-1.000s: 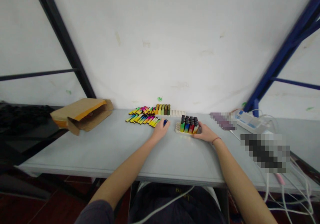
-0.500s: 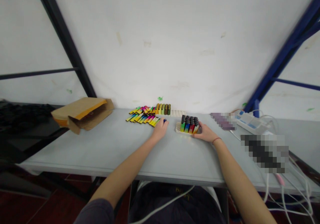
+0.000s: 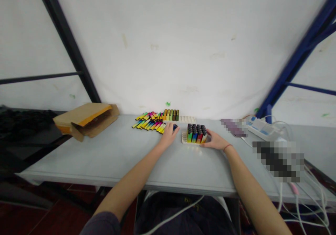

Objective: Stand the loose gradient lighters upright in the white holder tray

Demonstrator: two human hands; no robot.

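My left hand (image 3: 167,137) is closed near the right end of a heap of colourful lighters (image 3: 148,123). A dark blue end of a lighter (image 3: 175,126) sticks out between its thumb and fingers; the rest is hidden. With thumb and fingers on either side, my right hand (image 3: 216,140) grips the right end of a white slotted tray (image 3: 184,139). Rows of upright lighters (image 3: 196,134) with black tops fill most of this tray, while slots at its left end are bare.
Behind, lighters stand upright (image 3: 171,115) beside a second white tray (image 3: 188,119) against the wall. An open cardboard box (image 3: 84,117) lies on the left. To the right are a pixelated purple object (image 3: 233,127), a power strip (image 3: 264,129) and white cables (image 3: 298,207).
The tray, with my right hand on it, has shifted slightly left and nearer to me. My left hand has moved slightly right, still holding the lighter.
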